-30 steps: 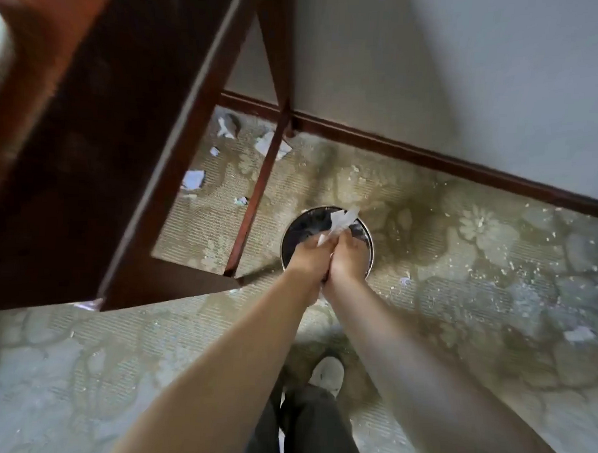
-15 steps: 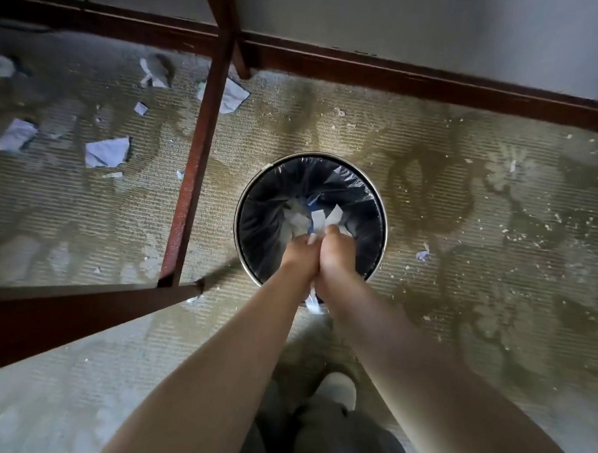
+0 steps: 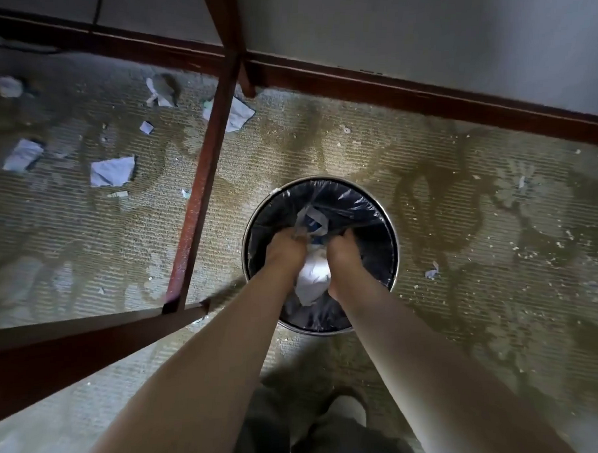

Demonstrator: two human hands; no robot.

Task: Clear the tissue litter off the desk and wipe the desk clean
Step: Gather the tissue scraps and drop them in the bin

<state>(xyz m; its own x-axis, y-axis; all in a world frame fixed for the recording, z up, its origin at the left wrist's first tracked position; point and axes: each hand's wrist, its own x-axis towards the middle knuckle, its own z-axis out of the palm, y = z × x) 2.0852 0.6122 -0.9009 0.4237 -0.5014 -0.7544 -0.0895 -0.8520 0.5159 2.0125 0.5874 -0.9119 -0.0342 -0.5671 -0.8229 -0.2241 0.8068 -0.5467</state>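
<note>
Reaching into the bin (image 3: 391,227) at centre frame, both hands hover over tissue (image 3: 312,275), which lies between the wrists inside the liner. It looks feather-light, soft and crushable, likely to cling or drift, so best gathered in a loose bunch. Left hand (image 3: 284,251) and right hand (image 3: 344,255) have fingers curled downward; whether they hold scraps I cannot tell.
</note>
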